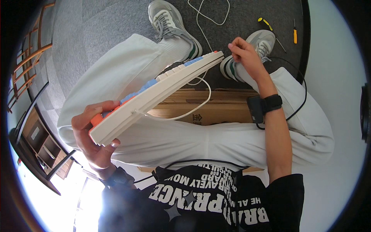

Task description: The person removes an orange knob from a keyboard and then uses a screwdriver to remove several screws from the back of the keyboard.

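My left hand (91, 133) grips one end of a keyboard (154, 92), fingers over the keys and thumb underneath. The keyboard has a white case with blue, white and orange keys. It is tilted up on its long edge, its back edge toward me. From that edge a white cable (208, 94) loops down behind the keyboard. Just beyond the keyboard's far right end, apart from it, is my right hand (247, 56). Its fingers are curled in with thumb and forefinger together; whatever may be between them cannot be made out.
A brown cardboard box (205, 116) sits between my legs. On the dark carpet at the far right lie a yellow-handled screwdriver (295, 36) and a yellow-and-black tool (265, 24). More white cable (212, 19) trails across the floor. Wooden furniture (42, 147) stands at the left.
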A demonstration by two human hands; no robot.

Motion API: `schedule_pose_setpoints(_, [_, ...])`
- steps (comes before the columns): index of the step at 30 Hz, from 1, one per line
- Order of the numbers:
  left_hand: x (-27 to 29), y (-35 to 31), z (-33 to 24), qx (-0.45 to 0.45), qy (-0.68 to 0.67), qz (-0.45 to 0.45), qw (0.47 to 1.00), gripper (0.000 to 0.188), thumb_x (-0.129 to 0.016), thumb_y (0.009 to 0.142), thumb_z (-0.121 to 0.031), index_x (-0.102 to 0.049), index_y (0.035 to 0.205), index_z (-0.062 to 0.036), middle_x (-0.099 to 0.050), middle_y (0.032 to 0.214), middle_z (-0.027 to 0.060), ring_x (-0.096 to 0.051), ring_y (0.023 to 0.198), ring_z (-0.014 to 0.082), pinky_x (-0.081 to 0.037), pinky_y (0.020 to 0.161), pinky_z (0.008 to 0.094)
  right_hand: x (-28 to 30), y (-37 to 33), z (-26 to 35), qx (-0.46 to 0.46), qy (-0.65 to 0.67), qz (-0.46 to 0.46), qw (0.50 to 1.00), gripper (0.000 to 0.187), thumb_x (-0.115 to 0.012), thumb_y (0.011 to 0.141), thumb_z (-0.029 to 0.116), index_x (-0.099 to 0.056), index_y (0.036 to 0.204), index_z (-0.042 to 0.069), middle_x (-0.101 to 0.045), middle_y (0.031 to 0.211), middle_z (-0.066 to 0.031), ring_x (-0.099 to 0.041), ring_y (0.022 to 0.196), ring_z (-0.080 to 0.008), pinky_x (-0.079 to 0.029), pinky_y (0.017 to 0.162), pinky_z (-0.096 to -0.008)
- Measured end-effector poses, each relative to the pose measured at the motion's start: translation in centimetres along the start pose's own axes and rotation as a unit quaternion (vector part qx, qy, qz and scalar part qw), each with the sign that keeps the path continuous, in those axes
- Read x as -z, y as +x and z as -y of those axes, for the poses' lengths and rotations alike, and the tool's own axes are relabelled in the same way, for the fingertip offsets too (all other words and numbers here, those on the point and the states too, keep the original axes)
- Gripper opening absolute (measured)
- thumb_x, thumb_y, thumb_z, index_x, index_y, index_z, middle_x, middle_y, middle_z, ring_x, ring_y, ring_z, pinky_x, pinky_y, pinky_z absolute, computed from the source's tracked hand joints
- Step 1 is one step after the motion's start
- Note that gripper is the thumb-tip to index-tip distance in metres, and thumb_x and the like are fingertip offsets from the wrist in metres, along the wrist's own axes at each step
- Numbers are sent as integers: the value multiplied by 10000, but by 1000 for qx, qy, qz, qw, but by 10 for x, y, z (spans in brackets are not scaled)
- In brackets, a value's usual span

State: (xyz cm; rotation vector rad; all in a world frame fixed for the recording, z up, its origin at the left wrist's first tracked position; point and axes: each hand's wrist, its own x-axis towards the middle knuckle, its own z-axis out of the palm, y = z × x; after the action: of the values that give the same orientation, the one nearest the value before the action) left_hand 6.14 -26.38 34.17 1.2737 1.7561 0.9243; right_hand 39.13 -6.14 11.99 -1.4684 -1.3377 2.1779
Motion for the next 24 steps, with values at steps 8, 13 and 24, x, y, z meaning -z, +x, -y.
schedule_pose_setpoints(8, [-2, 6, -7, 35, 31, -41, 998, 631, -757, 756, -369, -453, 1178, -13, -629, 1116, 247, -629, 1030, 303, -478, 916, 414, -21, -5, 3, 75, -371, 19, 925, 382, -718, 801, 128, -600, 1160, 73, -536, 782, -54, -559, 761, -195, -455, 697, -314])
schedule_pose_setpoints(13, [-2, 10, -11, 30, 78, -49, 995, 594, -709, 757, -377, -468, 1169, -23, -637, 1112, 226, -623, 1042, 301, -467, 935, 430, -23, 18, -22, 215, -454, 25, 864, 405, -725, 784, 91, -591, 1165, 78, -597, 948, -127, -605, 918, -327, -497, 801, -404])
schedule_pose_setpoints(24, [1, 17, -7, 71, 95, -118, 986, 558, -670, 788, -360, -509, 1195, -14, -619, 1140, 188, -561, 1114, 278, -387, 1009, 413, -19, 15, -20, 296, -467, 12, 833, 403, -728, 797, 88, -598, 1178, 62, -569, 939, -130, -585, 895, -341, -485, 756, -432])
